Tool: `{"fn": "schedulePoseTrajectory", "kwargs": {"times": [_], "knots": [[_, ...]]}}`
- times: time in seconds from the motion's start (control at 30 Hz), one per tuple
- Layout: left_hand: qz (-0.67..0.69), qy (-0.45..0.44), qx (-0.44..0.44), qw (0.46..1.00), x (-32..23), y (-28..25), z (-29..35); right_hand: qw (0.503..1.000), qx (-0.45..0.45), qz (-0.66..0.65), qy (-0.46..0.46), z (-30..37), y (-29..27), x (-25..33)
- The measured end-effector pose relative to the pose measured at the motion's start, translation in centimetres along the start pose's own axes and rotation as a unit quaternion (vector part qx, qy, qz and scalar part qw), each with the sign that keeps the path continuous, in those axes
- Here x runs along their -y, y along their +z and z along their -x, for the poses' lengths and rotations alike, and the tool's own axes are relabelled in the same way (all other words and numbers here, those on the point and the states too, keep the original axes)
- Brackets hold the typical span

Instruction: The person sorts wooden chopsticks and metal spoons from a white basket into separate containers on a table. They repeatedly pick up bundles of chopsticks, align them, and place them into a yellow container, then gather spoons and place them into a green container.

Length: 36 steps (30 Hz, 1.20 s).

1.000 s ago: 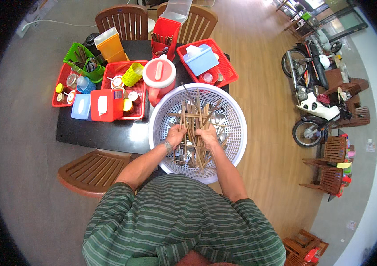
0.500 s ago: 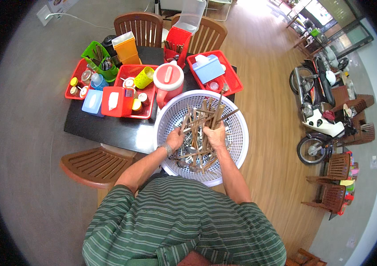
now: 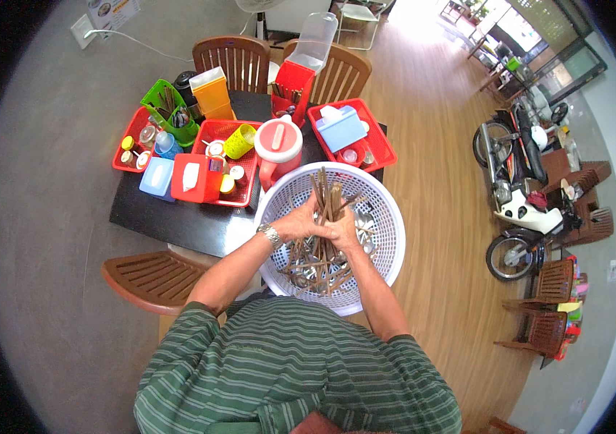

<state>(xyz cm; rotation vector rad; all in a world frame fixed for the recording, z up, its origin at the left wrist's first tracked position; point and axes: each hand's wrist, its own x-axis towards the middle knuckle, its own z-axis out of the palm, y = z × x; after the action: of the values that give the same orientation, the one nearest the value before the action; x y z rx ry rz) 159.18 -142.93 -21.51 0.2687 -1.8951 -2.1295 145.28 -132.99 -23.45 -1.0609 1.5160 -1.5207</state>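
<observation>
A round, pale lavender perforated basket (image 3: pixel 393 246) sits in front of me, with loose chopsticks and metal spoons (image 3: pixel 314 273) jumbled in it. Over its middle, a bundle of brown chopsticks (image 3: pixel 332 200) stands roughly upright. My right hand (image 3: pixel 345 231) is wrapped round the bundle from the right. Coming in from the left, my left hand (image 3: pixel 298 223), with a metal watch on its wrist, closes on the same chopsticks; the two hands meet there. Some fingertips are hidden behind the sticks.
On the black table (image 3: pixel 141 215) stand a pink-lidded jug (image 3: pixel 279 141), red trays (image 3: pixel 239 197) of condiments and tissue boxes, a green cutlery holder (image 3: pixel 170 108) and a red chopstick box (image 3: pixel 292 90). A brown chair (image 3: pixel 152 278) is at left; a motorcycle (image 3: pixel 521 195) stands at right.
My left hand has moved right and up, from the basket's left part to the bundle in my right hand. The chopsticks now stand closer together and more upright.
</observation>
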Motion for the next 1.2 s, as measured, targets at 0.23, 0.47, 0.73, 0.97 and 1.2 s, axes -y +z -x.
{"fn": "schedulePoseTrajectory", "kwargs": {"times": [0.23,0.47,0.73,0.97,1.2], "knots": [[0.102,-0.029,-0.061,0.992,2.3,1.4,-0.9,0.993,0.052,-0.066,0.085,-1.5,-1.5,0.2],[0.251,-0.106,-0.009,0.962,2.6,0.8,-1.1,0.958,0.069,-0.237,0.146,-3.0,-2.5,0.9],[0.282,-0.159,-0.022,0.946,4.2,1.6,-1.0,0.935,-0.014,-0.309,0.176,-3.3,-2.0,0.5],[0.110,-0.183,-0.009,0.977,3.9,1.9,-0.8,0.959,-0.047,-0.211,0.184,-1.7,-0.6,0.2],[0.179,-0.217,-0.001,0.960,-0.7,3.2,0.7,0.956,0.029,-0.262,0.131,-2.0,-2.7,5.8]]}}
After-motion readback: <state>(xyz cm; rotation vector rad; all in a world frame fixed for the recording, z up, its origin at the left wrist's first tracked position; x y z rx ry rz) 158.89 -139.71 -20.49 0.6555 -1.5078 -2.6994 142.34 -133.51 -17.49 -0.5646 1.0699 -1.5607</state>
